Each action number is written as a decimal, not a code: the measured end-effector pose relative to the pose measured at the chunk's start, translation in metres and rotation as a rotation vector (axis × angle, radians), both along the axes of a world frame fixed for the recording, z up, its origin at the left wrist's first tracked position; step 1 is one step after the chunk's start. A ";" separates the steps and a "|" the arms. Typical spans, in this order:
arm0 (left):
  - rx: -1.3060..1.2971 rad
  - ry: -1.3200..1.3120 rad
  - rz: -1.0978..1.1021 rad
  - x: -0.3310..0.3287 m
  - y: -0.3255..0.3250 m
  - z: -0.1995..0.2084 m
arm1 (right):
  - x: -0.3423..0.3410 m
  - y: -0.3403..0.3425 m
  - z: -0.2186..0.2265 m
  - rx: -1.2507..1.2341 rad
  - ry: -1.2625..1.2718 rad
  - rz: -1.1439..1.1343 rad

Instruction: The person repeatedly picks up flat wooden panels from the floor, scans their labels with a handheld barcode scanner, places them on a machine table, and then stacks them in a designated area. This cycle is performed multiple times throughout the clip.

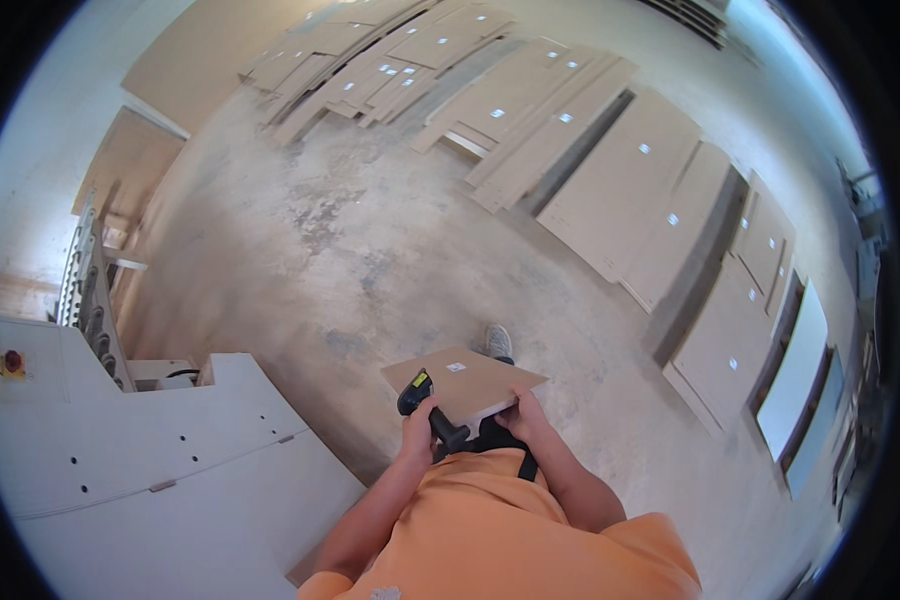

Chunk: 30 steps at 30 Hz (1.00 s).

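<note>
My left hand (pixel 420 432) is closed round a black barcode scanner (pixel 449 430) with a yellow label on top. The scanner overlaps the left part of a flat brown board (pixel 475 388), which lies in front of my waist. A small white sticker (pixel 456 367) is on the board's upper face. With my right hand (pixel 523 413) I grip the board's near right edge, the thumb on top and the other fingers mostly hidden beneath. Whether my left hand also touches the board, I cannot tell.
A large white machine (pixel 160 430) with a red button (pixel 12 363) and a row of rollers (pixel 98 325) stands close on my left. Ahead and to the right, stacks of stickered brown panels (pixel 635 190) lie in rows. White panels (pixel 795 370) lie farther right on the concrete floor (pixel 300 270).
</note>
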<state>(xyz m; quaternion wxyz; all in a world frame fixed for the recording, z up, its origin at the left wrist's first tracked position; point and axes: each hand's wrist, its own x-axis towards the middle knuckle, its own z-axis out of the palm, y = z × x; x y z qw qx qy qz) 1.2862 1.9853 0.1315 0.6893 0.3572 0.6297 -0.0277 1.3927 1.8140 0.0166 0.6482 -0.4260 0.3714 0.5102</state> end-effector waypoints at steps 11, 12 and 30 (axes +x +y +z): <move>-0.132 -0.048 0.174 0.175 0.214 0.022 | 0.239 0.246 0.008 0.030 -0.119 0.424; -0.149 -0.066 0.176 0.197 0.236 0.014 | 0.261 0.268 0.005 0.024 -0.144 0.423; -0.005 0.105 0.139 0.431 0.659 -0.033 | 0.618 0.707 -0.080 -0.050 -0.266 0.040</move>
